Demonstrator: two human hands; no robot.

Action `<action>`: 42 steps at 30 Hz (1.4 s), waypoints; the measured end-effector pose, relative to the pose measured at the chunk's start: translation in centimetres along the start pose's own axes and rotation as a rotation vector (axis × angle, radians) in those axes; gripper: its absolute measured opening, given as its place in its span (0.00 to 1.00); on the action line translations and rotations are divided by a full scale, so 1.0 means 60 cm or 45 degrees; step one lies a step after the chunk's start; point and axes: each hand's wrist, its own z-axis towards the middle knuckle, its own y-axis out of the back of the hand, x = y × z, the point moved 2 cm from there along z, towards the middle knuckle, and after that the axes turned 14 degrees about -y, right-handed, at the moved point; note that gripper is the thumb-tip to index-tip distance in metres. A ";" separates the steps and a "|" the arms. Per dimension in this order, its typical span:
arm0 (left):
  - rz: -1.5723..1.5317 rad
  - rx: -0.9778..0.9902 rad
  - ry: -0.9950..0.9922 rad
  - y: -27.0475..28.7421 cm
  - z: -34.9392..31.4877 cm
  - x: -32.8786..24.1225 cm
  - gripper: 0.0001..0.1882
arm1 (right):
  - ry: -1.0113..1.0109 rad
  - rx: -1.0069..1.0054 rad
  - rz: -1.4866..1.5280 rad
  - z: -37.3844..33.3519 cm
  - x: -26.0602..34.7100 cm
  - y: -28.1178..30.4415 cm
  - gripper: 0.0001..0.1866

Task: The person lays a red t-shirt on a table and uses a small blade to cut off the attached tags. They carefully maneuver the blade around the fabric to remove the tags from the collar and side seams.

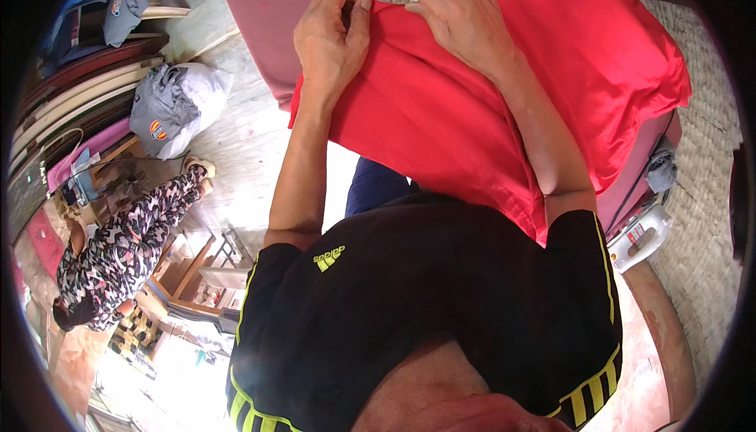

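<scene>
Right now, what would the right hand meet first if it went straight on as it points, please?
Most likely the left hand, just ahead of the metal tool in the right hand; depth over the red cloth is unclear.

Snips (398, 0) partly hidden, red cloth (429, 109) cut off above
Your right grip (458, 18) covers the snips' handles; the bit of cloth your left grip (335, 38) pinches is too small to make out. The cloth runs past the top edge and hides much of your table (272, 26), itself cut off there.
</scene>
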 end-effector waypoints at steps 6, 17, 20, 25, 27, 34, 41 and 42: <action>0.060 -0.032 -0.065 0.000 0.000 -0.002 0.04 | 0.059 -0.018 0.044 0.006 -0.001 -0.007 0.09; 0.161 -0.058 -0.111 0.000 -0.005 0.007 0.05 | -0.042 -0.095 0.029 0.013 -0.013 -0.035 0.09; 0.141 -0.048 -0.074 0.000 -0.006 0.005 0.05 | -0.045 -0.102 0.031 0.011 -0.015 -0.039 0.08; 0.103 -0.058 -0.089 -0.004 -0.004 0.002 0.05 | -0.025 -0.089 0.025 0.010 -0.021 -0.040 0.09; 0.095 -0.037 -0.065 -0.004 0.000 -0.001 0.05 | -0.044 -0.065 -0.007 0.010 -0.026 -0.037 0.09; -0.368 -0.035 0.078 0.000 0.000 0.046 0.06 | -0.014 -0.124 0.135 0.007 -0.034 -0.022 0.08; -0.407 0.027 0.169 0.003 0.005 0.031 0.07 | -0.052 -0.140 0.022 0.006 -0.018 -0.026 0.09; -0.408 0.048 0.185 0.003 0.004 0.031 0.07 | -0.065 -0.136 0.003 0.007 -0.017 -0.026 0.09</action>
